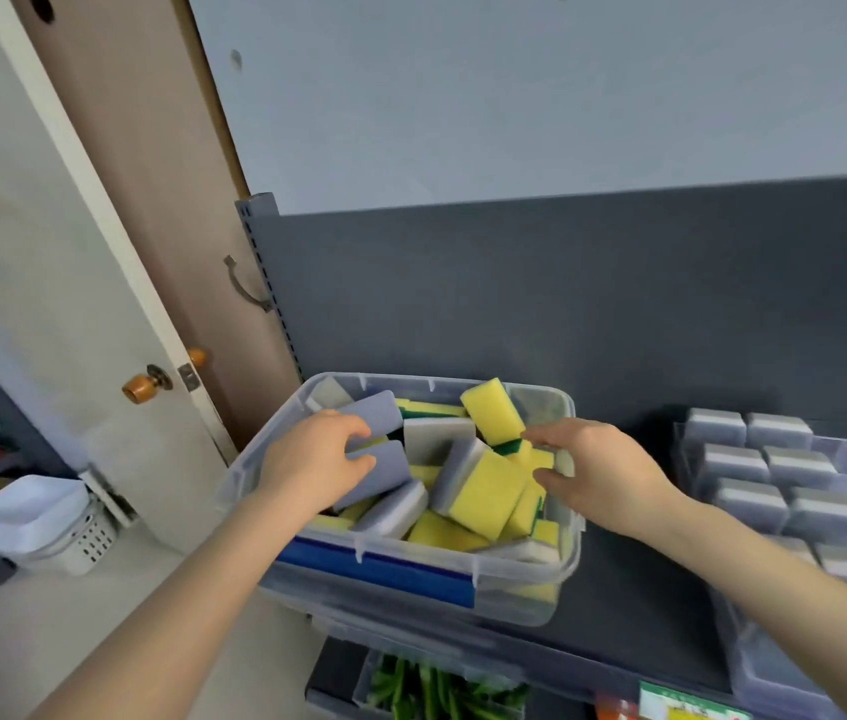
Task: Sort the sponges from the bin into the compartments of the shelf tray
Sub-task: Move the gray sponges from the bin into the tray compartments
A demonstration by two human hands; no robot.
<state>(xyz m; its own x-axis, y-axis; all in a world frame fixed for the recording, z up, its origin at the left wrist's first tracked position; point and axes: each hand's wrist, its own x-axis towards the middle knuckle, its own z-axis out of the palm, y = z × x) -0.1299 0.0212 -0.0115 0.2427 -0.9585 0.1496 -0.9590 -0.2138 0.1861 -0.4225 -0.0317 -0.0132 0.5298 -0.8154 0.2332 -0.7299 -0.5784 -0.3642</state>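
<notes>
Here, left hand (314, 459) around grey sponges (391, 472)

One bin (514, 600), one tray (754, 667), two hands (314, 459) (603, 470) (sponges (489, 491) uncounted)

Bin (514, 561) on shelf (634, 589), sponges (483, 491) heaped inside. Left hand (314, 459) at bin's left side, gripping loose sponge (385, 472); right hand (603, 475) over bin's right. Shelf tray (764, 667) right of right hand.

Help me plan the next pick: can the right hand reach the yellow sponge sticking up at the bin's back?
Probably yes: the right hand is open over the bin, fingertips beside that yellow sponge, which sticks up with nothing covering it.
</notes>
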